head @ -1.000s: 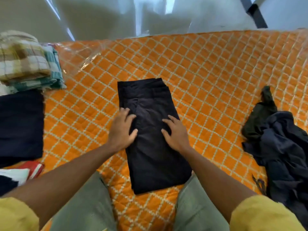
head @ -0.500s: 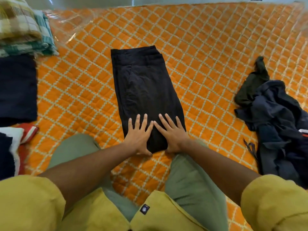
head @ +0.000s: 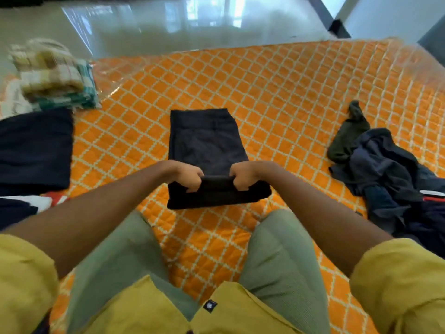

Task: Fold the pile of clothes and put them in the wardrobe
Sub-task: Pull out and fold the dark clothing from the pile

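Note:
A pair of black trousers (head: 207,143), folded lengthwise, lies in the middle of the orange quilted bed cover (head: 289,97). My left hand (head: 186,177) and my right hand (head: 243,175) each grip the near end of the trousers, lifted and turned over towards the waistband. The doubled near edge (head: 216,196) lies just below my fists. A loose pile of dark unfolded clothes (head: 390,174) lies at the right. The wardrobe is out of view.
Folded checked cloths (head: 53,78) are stacked at the far left, with a folded dark garment (head: 33,150) in front of them and a red-and-white one (head: 50,201) nearer me. My knees in green trousers rest on the cover. A shiny floor (head: 192,27) lies beyond the bed.
My hands lay flat on the near end of the trousers; now both grip that end and have lifted it over towards the far end. The camera has tilted up.

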